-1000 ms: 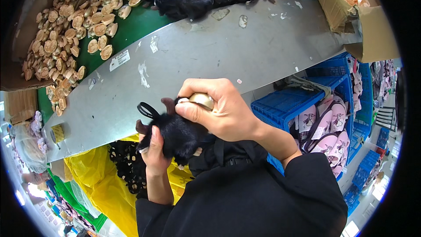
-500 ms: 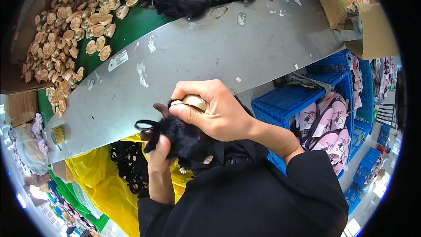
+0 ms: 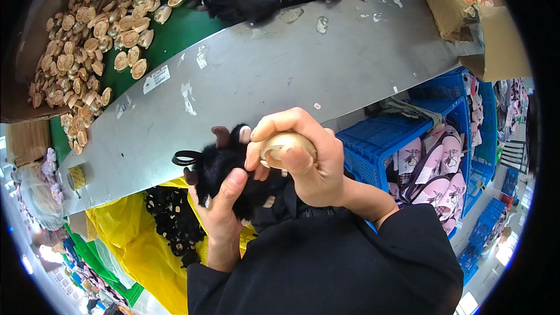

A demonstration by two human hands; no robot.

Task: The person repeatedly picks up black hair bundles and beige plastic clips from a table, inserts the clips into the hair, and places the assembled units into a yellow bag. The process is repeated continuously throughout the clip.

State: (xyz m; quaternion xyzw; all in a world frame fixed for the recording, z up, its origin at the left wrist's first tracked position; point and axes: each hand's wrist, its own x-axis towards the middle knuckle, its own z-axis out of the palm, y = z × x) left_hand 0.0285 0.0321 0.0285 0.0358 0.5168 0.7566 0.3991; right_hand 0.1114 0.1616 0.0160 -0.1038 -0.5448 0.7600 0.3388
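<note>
Holds a black furry toy (image 3: pixel 219 166) in the left hand (image 3: pixel 221 204), near the front edge of the grey table (image 3: pixel 251 70). Grips a gold shell (image 3: pixel 297 141) in the right hand (image 3: pixel 318 166), just beside the toy; cannot tell whether joined with it or apart. Seems partway done with this toy. Has many loose shells (image 3: pixel 91 45) remaining in the heap at the left, also more black toys (image 3: pixel 245 0) along the far side of the table.

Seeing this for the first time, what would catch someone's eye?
Probably the black plush toy in the left grip, near centre, and the shiny gold shell in the right grip beside it. Next, the heap of open shells at upper left and the bright yellow sheet at lower left.
</note>
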